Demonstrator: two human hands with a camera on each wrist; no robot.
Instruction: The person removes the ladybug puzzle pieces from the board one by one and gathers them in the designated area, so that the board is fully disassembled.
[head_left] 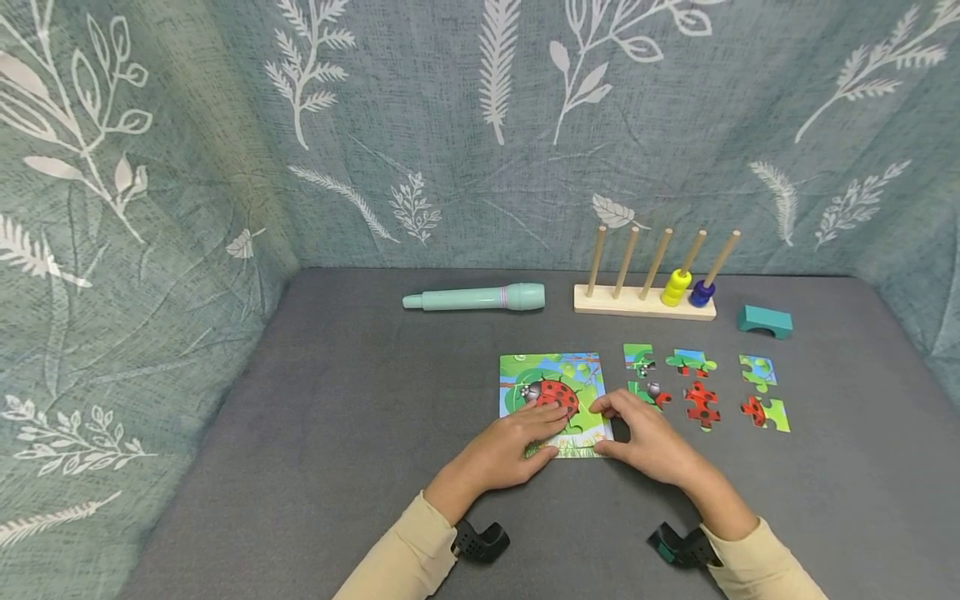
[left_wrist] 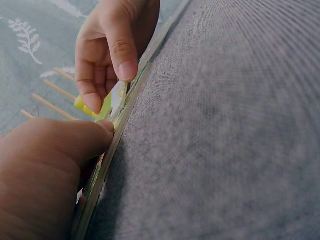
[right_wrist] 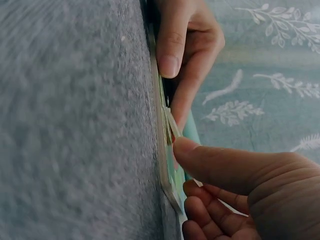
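A square ladybug puzzle board [head_left: 517, 367] lies flat on the grey table in the head view. My left hand [head_left: 506, 450] rests on its lower left part, fingers stretched over the ladybug picture and thumb [left_wrist: 100, 132] at the front edge. At the board's lower right corner, my right hand [head_left: 648, 437] pinches a green puzzle piece [head_left: 585, 417] between thumb and fingers. In the right wrist view that puzzle piece [right_wrist: 173, 122] is tilted, one edge raised from the board.
Several loose ladybug puzzle pieces [head_left: 702, 404] lie right of the board. Behind stand a wooden peg rack [head_left: 626, 305] with yellow and blue beads and a teal arch block [head_left: 765, 320]. A mint-green microphone-shaped toy [head_left: 472, 298] lies at the back. A patterned curtain [head_left: 435, 142] closes off the far side.
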